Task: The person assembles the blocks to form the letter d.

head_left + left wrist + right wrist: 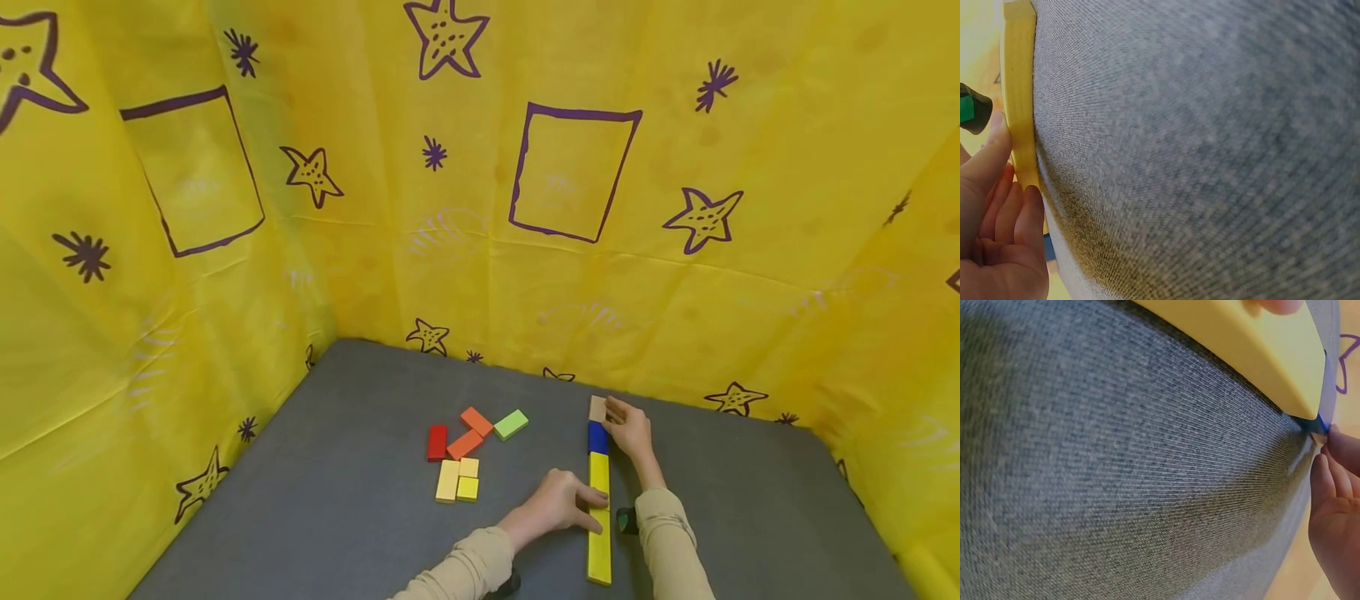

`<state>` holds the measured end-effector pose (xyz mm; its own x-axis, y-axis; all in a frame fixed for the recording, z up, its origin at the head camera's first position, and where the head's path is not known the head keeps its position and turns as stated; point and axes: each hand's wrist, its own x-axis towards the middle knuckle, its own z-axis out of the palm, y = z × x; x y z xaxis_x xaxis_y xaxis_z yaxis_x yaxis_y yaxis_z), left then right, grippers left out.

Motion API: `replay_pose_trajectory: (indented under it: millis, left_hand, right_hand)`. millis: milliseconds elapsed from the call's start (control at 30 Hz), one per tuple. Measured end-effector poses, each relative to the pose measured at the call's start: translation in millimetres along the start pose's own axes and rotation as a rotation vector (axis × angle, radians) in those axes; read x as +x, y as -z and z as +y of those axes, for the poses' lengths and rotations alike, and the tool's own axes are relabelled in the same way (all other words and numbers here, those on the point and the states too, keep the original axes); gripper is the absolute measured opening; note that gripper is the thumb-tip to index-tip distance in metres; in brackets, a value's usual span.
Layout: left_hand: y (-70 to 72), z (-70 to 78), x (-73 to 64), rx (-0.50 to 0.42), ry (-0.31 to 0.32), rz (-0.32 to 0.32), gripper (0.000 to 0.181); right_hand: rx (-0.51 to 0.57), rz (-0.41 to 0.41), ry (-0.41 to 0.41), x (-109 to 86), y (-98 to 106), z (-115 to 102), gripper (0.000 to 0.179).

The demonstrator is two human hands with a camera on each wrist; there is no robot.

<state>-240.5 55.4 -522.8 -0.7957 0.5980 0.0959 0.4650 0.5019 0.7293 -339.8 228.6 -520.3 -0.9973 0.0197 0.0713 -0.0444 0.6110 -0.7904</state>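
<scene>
On the dark table [360,508], I had two yellow blocks [599,560], a blue block [597,437] and a tan block [597,407] lined end to end. My left hand [558,504] was unclenched, reaching in from the left, thumb and forefinger spread over the yellow pair, probably to steady their join. My right hand [632,431], also loose, set its fingertips against the row's far right side, presumably for straightness.

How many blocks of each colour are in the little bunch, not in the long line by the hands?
Red block: 1
Orange blocks: 2
Green block: 1
Cream blocks: 2
Bright yellow block: 1
Total: 7
</scene>
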Motion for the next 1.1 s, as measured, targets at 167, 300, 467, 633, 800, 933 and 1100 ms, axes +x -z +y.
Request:
replay_pose_trajectory:
  millis: [167,300,467,633,800,933,1100]
  left_hand:
    - [0.2,-0.9,0.3,0.011,-0.009,0.008,0.034]
    - [0.7,-3.4,0.7,0.020,-0.016,0.015,0.034]
    - [-1.3,-6.0,0.9,0.049,-0.036,0.038,0.034]
    - [-5.3,-6.7,0.2,0.058,-0.063,0.036,0.034]
    - [-6.7,-6.2,-0.1,0.048,-0.065,0.031,0.034]
    - [-5.1,-5.5,0.4,0.026,-0.047,0.030,0.034]
    - [-4.2,-4.7,0.5,0.011,-0.028,0.028,0.034]
  right_hand:
    - [0.025,0.020,0.010,0.6,-2.4,0.6,0.047]
    - [0.004,0.057,0.002,2.4,-6.7,-1.4,0.048]
    - [-0.049,0.113,-0.021,3.5,-14.2,-5.9,0.053]
    - [-0.079,0.175,-0.030,2.5,-19.2,-6.0,0.050]
    - [-0.082,0.167,-0.034,1.3,-18.1,-2.4,0.048]
    - [-0.072,0.153,-0.039,2.5,-16.7,-1.4,0.048]
    - [-0.051,0.139,-0.049,2.5,-16.4,0.6,0.048]
